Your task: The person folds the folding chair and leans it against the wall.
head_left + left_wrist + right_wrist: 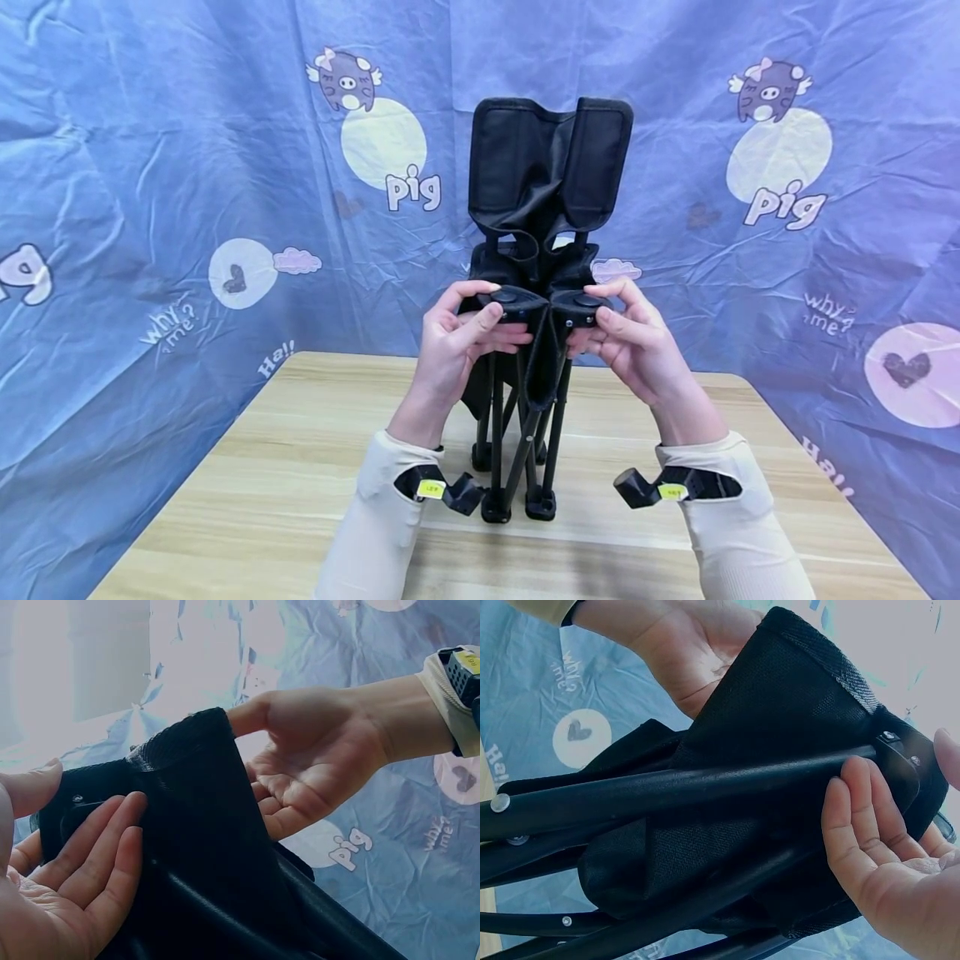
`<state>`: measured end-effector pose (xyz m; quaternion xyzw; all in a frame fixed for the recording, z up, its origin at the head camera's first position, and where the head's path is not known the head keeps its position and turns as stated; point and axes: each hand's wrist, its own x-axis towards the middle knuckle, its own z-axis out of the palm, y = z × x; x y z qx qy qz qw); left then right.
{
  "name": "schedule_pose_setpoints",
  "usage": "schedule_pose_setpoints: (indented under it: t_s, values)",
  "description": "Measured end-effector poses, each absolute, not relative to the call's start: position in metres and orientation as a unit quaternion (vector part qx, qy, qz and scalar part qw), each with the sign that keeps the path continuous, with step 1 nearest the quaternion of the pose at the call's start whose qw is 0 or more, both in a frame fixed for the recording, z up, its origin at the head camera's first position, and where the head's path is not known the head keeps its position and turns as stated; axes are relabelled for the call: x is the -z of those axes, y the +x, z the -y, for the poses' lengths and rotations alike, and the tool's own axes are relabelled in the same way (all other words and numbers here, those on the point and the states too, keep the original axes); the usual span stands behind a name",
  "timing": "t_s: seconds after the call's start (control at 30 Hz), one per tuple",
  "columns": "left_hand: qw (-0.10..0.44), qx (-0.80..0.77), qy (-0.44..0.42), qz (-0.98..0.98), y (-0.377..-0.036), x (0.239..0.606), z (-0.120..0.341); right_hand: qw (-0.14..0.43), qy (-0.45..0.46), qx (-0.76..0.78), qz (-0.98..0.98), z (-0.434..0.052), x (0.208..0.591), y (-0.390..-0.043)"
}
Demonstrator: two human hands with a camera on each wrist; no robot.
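Observation:
A folded black camp chair (551,167) stands upright on its feet on the wooden table (300,467), backrest at the far side. My left hand (501,323) pinches the left front corner cap of the seat, thumb on top and fingers below. At the right front corner cap, my right hand (592,329) holds the same way. In the left wrist view my left hand (75,855) lies under the black fabric (202,847), with my right hand (315,765) across from it. The right wrist view shows my right hand (877,847) against a black frame tube (675,791).
A blue cloth backdrop (150,167) printed with pigs and hearts hangs behind and on both sides of the table. Small black cameras (450,492) sit on both cream sleeves. The chair feet (517,504) stand near the middle of the table.

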<state>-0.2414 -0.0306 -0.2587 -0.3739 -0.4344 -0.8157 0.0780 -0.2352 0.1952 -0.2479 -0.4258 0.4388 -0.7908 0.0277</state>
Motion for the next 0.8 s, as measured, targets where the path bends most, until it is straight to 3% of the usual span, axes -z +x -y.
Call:
schedule_pose_setpoints:
  t_s: [0.57, 0.8]
  values:
    - [0.07, 0.814, -0.383, 0.431, -0.2434, 0.2567, 0.034, 0.025, -0.424, 0.787, -0.448, -0.1905, 0.2462, -0.2373]
    - [0.074, 0.807, -0.359, 0.463, -0.2398, 0.2571, 0.0363, -0.008, -0.423, 0.781, -0.459, -0.1894, 0.25, -0.2344]
